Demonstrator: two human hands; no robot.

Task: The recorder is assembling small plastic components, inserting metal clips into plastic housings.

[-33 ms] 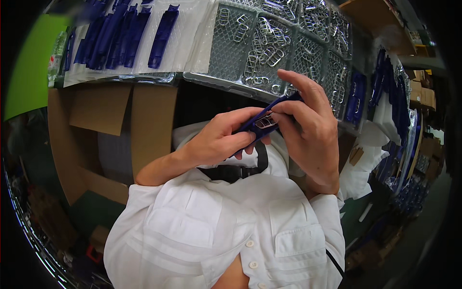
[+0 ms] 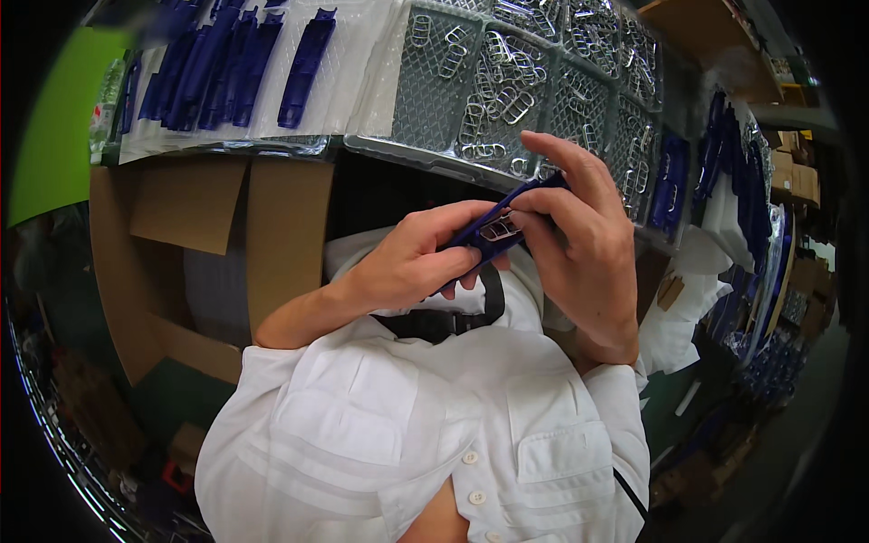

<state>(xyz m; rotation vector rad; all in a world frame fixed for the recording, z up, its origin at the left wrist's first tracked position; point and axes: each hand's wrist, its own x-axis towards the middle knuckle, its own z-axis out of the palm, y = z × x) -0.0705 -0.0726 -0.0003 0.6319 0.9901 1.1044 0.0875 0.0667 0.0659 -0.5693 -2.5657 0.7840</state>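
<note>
My left hand (image 2: 412,252) is wrapped round a long dark-blue plastic part (image 2: 469,237), a channel-shaped piece held slantwise in front of my chest. A shiny metal wire clip (image 2: 500,227) with looped openings lies in the part's hollow. My right hand (image 2: 579,226) pinches the clip's upper end with thumb and forefinger, while its other fingers are raised beside the far end of the blue part. The fingertips hide where the clip's end meets the part.
Beyond my hands stands a clear compartment tray (image 2: 425,149) with many similar metal clips. More blue parts (image 2: 308,68) lie on white wrap at the far left, others (image 2: 670,176) at the right. An open cardboard box (image 2: 290,244) stands at the left, below the bench edge.
</note>
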